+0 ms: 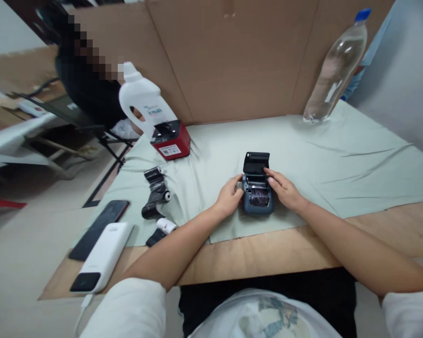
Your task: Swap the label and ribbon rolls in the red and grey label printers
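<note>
A small dark blue label printer (256, 201) sits on the pale green cloth (338, 155) with its black lid (255, 162) flipped up. A dark roll shows inside its open bay. My left hand (229, 196) grips the printer's left side, fingers curled against it. My right hand (284, 188) holds the right side, fingertips reaching onto the top edge by the lid hinge. A loose black ribbon roll (155, 191) lies uncoiled to the left, and a small white roll (165, 226) lies near my left forearm.
A red and black printer (171, 139) and a white jug (144, 101) stand at the back left. A clear bottle (334, 70) leans at the back right. A black phone (100, 228) and white power bank (102, 257) lie at the left. Cardboard walls the back. A person sits beyond.
</note>
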The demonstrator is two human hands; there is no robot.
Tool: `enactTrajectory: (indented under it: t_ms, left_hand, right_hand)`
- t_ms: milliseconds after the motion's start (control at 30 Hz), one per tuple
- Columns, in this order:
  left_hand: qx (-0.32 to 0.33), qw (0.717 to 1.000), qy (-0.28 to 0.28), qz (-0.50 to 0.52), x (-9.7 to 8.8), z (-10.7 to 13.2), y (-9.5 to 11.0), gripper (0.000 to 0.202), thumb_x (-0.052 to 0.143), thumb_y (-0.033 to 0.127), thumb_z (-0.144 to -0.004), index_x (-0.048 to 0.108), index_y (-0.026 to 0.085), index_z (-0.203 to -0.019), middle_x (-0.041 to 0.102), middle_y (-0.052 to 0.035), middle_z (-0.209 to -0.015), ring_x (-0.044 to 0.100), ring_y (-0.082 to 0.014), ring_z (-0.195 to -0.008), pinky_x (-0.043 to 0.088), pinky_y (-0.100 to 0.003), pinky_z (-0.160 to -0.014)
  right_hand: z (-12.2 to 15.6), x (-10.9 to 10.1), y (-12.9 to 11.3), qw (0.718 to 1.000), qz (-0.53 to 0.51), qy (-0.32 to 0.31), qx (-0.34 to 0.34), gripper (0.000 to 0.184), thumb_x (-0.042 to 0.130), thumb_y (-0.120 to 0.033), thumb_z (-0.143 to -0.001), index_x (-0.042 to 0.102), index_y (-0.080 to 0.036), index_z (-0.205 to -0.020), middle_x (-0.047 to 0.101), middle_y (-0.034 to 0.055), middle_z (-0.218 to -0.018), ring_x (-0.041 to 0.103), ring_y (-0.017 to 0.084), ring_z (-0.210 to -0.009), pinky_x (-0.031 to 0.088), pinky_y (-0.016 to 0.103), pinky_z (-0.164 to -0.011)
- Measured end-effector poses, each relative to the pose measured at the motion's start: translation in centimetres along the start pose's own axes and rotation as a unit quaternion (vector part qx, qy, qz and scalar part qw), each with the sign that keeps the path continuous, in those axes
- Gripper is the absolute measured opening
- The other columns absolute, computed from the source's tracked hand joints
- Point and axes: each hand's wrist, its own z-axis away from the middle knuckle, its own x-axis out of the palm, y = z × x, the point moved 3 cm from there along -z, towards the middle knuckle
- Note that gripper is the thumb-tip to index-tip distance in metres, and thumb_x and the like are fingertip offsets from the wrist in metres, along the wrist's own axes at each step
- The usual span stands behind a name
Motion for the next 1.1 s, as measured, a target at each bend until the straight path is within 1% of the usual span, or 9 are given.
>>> enactTrajectory:
  t_ms: [100, 267, 400, 567, 733, 833, 933, 1000, 1100]
  left_hand:
    - [0.061, 0.993, 0.027, -0.099, -0.3, 0.0, 0.1, 0.046, 0.052, 0.012, -0.072, 0.064, 0.019, -0.116, 0.061, -0.0079, -0.112, 0.056, -0.0182, -0.086, 0.044, -0.037, -0.093]
    - [0.088, 0.99, 0.04, -0.102, -0.5, 0.2, 0.1, 0.035, 0.05, 0.013, -0.078, 0.064, 0.02, -0.109, 0.061, -0.0067, -0.106, 0.056, -0.0187, -0.09, 0.045, -0.036, -0.09]
    - [0.125, 0.979, 0.08, -0.14, -1.2, 0.5, 2.5, 0.024, 0.049, 0.017, -0.084, 0.064, 0.019, -0.102, 0.062, -0.0075, -0.103, 0.054, -0.0201, -0.089, 0.044, -0.037, -0.088]
    - [0.191, 0.953, -0.043, -0.231, -0.1, -1.6, 6.5, 0.018, 0.057, 0.023, -0.08, 0.068, 0.022, -0.094, 0.066, -0.0083, -0.093, 0.05, -0.0276, -0.099, 0.039, -0.042, -0.097]
    - [0.128, 0.936, -0.16, -0.287, 3.2, -5.3, 6.2, 0.016, 0.075, 0.033, -0.067, 0.067, 0.019, -0.063, 0.06, -0.0118, -0.068, 0.052, -0.0334, -0.095, 0.039, -0.043, -0.093]
    - [0.106, 0.923, -0.165, -0.332, 4.9, -6.0, 6.1, 0.013, 0.074, 0.02, -0.065, 0.065, 0.017, -0.057, 0.062, -0.0151, -0.07, 0.052, -0.0367, -0.099, 0.036, -0.047, -0.095]
    - [0.115, 0.875, -0.17, -0.438, 5.6, -5.5, 7.0, 0.007, 0.069, 0.008, -0.062, 0.065, 0.014, -0.062, 0.065, -0.0179, -0.08, 0.053, -0.0381, -0.101, 0.037, -0.048, -0.094]
    - [0.108, 0.851, -0.176, -0.483, 5.3, -5.0, 7.6, 0.008, 0.069, 0.01, -0.062, 0.067, 0.013, -0.069, 0.066, -0.0169, -0.084, 0.055, -0.0362, -0.1, 0.038, -0.046, -0.092]
    - [0.076, 0.872, -0.16, -0.457, 3.6, -4.7, 8.6, 0.02, 0.071, 0.021, -0.063, 0.068, 0.014, -0.081, 0.067, -0.0113, -0.085, 0.059, -0.0291, -0.09, 0.043, -0.04, -0.086]
  right_hand:
    - [-0.1, 0.1, 0.2, 1.0, 0.014, -0.003, -0.001, 0.062, 0.036, -0.067, -0.091, 0.056, -0.027, -0.134, 0.062, 0.0097, -0.127, 0.054, 0.026, -0.122, 0.038, 0.05, -0.109]
    - [-0.1, 0.2, 0.3, 0.999, 0.041, -0.003, -0.011, 0.062, 0.034, -0.068, -0.092, 0.056, -0.028, -0.134, 0.063, 0.0092, -0.126, 0.054, 0.028, -0.121, 0.037, 0.052, -0.109]
    - [-0.1, 0.3, 0.3, 0.999, 0.046, -0.001, -0.008, 0.065, 0.032, -0.069, -0.091, 0.056, -0.027, -0.134, 0.063, 0.0093, -0.127, 0.053, 0.028, -0.123, 0.036, 0.053, -0.11]
    - [-0.1, 0.3, 0.3, 0.999, 0.033, 0.01, -0.006, 0.067, 0.032, -0.071, -0.09, 0.056, -0.026, -0.134, 0.059, 0.0095, -0.135, 0.051, 0.029, -0.126, 0.035, 0.053, -0.111]
    - [-0.1, 0.1, 0.7, 0.999, 0.038, 0.004, -0.005, 0.068, 0.033, -0.071, -0.09, 0.054, -0.024, -0.135, 0.061, 0.0116, -0.131, 0.055, 0.029, -0.121, 0.038, 0.053, -0.108]
    - [-0.1, 0.1, 0.8, 0.999, 0.049, 0.006, -0.016, 0.071, 0.032, -0.071, -0.09, 0.054, -0.02, -0.134, 0.061, 0.0139, -0.13, 0.055, 0.031, -0.12, 0.038, 0.053, -0.107]
    - [-0.2, 0.1, 0.9, 0.998, 0.055, 0.007, -0.025, 0.07, 0.032, -0.071, -0.09, 0.054, -0.021, -0.134, 0.062, 0.0137, -0.129, 0.055, 0.031, -0.12, 0.038, 0.053, -0.107]
    - [-0.2, 0.1, 1.1, 0.998, 0.058, 0.007, -0.02, 0.071, 0.032, -0.072, -0.089, 0.054, -0.021, -0.134, 0.063, 0.0135, -0.127, 0.056, 0.031, -0.118, 0.039, 0.054, -0.106]
    - [-0.2, 0.1, 1.3, 0.998, 0.059, 0.008, -0.014, 0.071, 0.032, -0.072, -0.089, 0.055, -0.023, -0.134, 0.063, 0.0127, -0.127, 0.056, 0.032, -0.118, 0.039, 0.055, -0.105]
